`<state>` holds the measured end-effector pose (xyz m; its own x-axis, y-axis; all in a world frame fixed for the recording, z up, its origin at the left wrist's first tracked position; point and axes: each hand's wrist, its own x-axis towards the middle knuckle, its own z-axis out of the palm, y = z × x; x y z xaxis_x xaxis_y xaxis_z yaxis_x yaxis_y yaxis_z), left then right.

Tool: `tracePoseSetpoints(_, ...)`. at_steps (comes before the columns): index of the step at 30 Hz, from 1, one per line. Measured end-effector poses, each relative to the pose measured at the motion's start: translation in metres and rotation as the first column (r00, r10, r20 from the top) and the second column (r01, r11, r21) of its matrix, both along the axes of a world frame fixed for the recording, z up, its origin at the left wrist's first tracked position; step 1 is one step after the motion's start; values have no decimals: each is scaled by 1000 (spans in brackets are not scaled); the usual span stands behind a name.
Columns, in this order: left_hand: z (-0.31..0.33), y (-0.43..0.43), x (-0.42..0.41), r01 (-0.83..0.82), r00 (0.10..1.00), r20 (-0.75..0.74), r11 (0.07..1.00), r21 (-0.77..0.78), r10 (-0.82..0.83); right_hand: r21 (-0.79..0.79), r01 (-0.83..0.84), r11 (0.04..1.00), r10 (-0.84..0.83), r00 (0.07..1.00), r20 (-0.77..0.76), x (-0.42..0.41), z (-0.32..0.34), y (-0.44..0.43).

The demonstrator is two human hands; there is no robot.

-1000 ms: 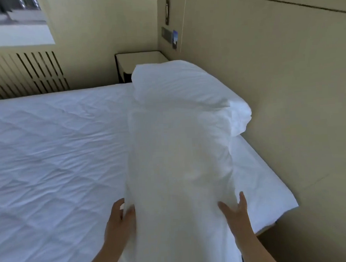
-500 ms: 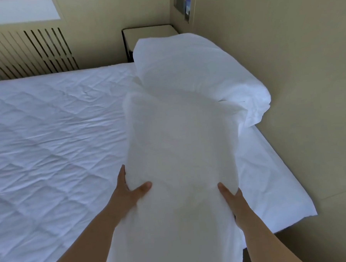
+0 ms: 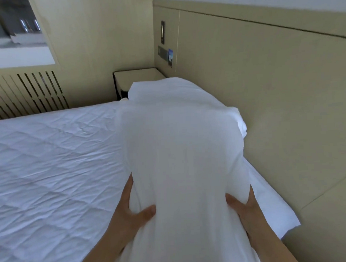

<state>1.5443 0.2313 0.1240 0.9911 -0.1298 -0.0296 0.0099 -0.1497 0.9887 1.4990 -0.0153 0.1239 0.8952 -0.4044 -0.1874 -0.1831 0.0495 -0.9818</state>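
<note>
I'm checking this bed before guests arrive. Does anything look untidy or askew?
Yes. A white sheet corner juts out loose and untucked beside the wall panel, right of the held pillow. The quilted mattress cover is creased.

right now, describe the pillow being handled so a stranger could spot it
Start at the white bed beside the beige wall panel. At its near right edge, one pillow is held up between the left hand and right hand. The other pillow lies behind it, no hand on it.

Wide quilted mattress open on left; headboard wall panel blocks right; nightstand beyond second pillow
</note>
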Motion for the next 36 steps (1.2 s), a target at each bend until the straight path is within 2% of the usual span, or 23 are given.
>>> tracePoseSetpoints(3,35,0,7,17,994,107,998,-55,-11,-51,2,999,5,989,146,5,47,2)
tracePoseSetpoints(6,58,-3,27,12,990,144,996,-86,0,-204,59,977,7,952,307,25,88,1)
tracePoseSetpoints(8,65,-4,42,6,985,171,994,-113,14,-282,75,956,32,934,355,44,103,1)
tracePoseSetpoints(14,58,-15,77,-95,982,144,981,-168,120,-352,24,936,80,957,278,109,105,-2)
tracePoseSetpoints(20,62,-51,148,-296,931,198,952,-75,306,-354,-168,920,268,929,254,190,127,-34)
tracePoseSetpoints(24,108,-96,228,-296,902,276,941,-163,331,-407,-155,900,298,901,316,285,176,-87)
tracePoseSetpoints(27,128,-125,310,-375,889,168,889,-263,425,-416,-158,896,307,896,322,370,207,-129)
tracePoseSetpoints(29,114,-134,347,-442,882,50,860,-255,468,-425,-184,886,319,908,272,415,198,-152)
tracePoseSetpoints(30,100,-138,357,-474,879,-38,861,-186,476,-458,-223,861,345,917,201,431,185,-162)
tracePoseSetpoints(32,60,-152,360,-432,884,-196,902,7,425,-512,-337,790,375,927,-32,448,141,-185)
tracePoseSetpoints(33,39,-160,357,-386,887,-253,921,51,386,-519,-387,763,370,918,-141,452,116,-195)
tracePoseSetpoints(34,27,-167,352,-361,889,-283,931,45,359,-511,-414,753,364,910,-200,454,94,-202)
tracePoseSetpoints(36,17,-178,355,-320,910,-269,947,32,316,-469,-413,781,361,911,-201,458,70,-212)
